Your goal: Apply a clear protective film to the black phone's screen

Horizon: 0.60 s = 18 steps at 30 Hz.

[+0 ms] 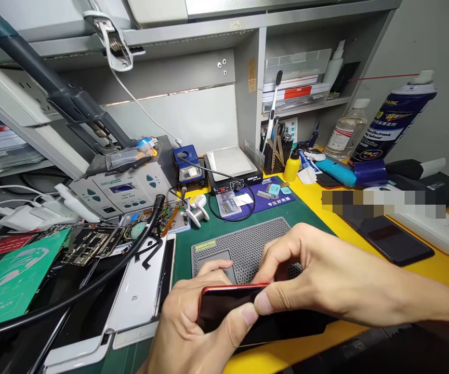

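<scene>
A phone with a red frame and dark screen (224, 306) is tilted up on its edge just above the grey perforated mat (243, 244). My left hand (189, 327) grips its near left end, thumb pressed on the dark face. My right hand (318, 275) comes in from the right, its fingers curled and pinching the phone's top edge near the middle. Both hands are closed on the phone.
A white phone (139, 296) and loose circuit boards (88, 246) lie to the left under a black hose (92, 291). Behind stand a soldering station (123, 189), a hot plate (230, 166), a yellow bottle (291, 166) and a spray can (394, 122). A dark phone (388, 239) lies at right.
</scene>
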Tool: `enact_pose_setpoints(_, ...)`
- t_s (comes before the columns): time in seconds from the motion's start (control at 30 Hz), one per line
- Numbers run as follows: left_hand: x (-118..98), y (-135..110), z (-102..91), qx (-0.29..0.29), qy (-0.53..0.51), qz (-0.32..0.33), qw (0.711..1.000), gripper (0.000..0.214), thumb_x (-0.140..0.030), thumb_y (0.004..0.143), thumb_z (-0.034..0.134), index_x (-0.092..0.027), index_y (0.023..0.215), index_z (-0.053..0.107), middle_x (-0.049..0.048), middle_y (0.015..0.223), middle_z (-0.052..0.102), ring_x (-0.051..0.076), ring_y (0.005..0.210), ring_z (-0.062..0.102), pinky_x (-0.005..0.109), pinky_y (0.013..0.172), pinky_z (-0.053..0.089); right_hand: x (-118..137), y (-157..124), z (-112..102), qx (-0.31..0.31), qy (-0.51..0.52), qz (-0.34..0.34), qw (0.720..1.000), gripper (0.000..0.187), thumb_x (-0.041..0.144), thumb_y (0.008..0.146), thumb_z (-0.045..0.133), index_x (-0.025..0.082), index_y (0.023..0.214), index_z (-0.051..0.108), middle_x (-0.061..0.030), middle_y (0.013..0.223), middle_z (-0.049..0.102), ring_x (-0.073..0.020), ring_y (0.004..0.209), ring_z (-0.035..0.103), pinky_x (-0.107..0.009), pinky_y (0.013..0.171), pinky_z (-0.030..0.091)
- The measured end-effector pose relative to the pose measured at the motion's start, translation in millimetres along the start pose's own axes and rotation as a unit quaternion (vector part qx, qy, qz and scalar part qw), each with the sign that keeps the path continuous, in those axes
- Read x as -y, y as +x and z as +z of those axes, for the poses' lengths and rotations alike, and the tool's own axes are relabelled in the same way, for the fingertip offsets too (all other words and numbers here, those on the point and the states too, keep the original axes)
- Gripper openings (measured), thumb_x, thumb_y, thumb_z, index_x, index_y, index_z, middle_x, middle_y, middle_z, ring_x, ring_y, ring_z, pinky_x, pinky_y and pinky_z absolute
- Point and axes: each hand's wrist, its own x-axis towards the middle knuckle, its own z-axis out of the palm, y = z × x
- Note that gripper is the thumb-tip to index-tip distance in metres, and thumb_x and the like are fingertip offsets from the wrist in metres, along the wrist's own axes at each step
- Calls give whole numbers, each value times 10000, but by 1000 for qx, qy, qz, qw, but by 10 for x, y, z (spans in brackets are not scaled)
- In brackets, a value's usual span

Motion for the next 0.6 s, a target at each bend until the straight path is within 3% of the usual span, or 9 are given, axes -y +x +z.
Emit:
enact_pose_setpoints(0.1, 5, -3, 5, 5, 7, 13, 1000, 229, -263, 862, 634, -194, 644, 623, -36, 631, 631, 96, 564, 568, 326, 977, 517, 0, 8, -5, -14, 23, 17, 999, 273, 457, 700, 841, 201, 785, 801, 23, 683, 552, -128, 644, 451, -235, 482, 261)
enact_pose_setpoints(0.23, 21, 4, 15, 6, 9, 31, 999, 185, -233, 867, 638, -189, 689, 658, -26, 690, 684, 93, 574, 571, 342, 1015, 507, 13, 69, -62, 46, 80, 8, 996, 246, 365, 663, 875, 163, 795, 826, 1, 718, 614, -140, 684, 488, -247, 555, 328)
enact_pose_setpoints(0.4, 37, 13, 13, 8, -13, 52, 999, 220, -192, 869, 619, -186, 650, 611, -46, 607, 572, 94, 567, 578, 371, 1029, 518, -20, 181, -107, 95, 165, 8, 982, 216, 303, 628, 899, 143, 756, 829, 4, 699, 631, -117, 645, 454, -255, 589, 324)
enact_pose_setpoints(0.5, 29, -7, -5, 20, -16, 58, 998, 260, -181, 872, 604, -184, 618, 549, -56, 586, 487, 81, 543, 525, 382, 1034, 520, -68, 186, -139, 121, 186, 12, 975, 242, 345, 678, 872, 120, 688, 786, 40, 629, 520, -90, 591, 339, -259, 542, 231)
enact_pose_setpoints(0.6, 17, -27, -22, 22, -4, 38, 999, 243, -211, 884, 608, -184, 644, 574, -47, 617, 532, 90, 578, 541, 377, 1055, 495, -100, 127, -184, 150, 178, -20, 972, 278, 378, 778, 810, 103, 812, 794, 29, 692, 536, -96, 635, 360, -251, 574, 267)
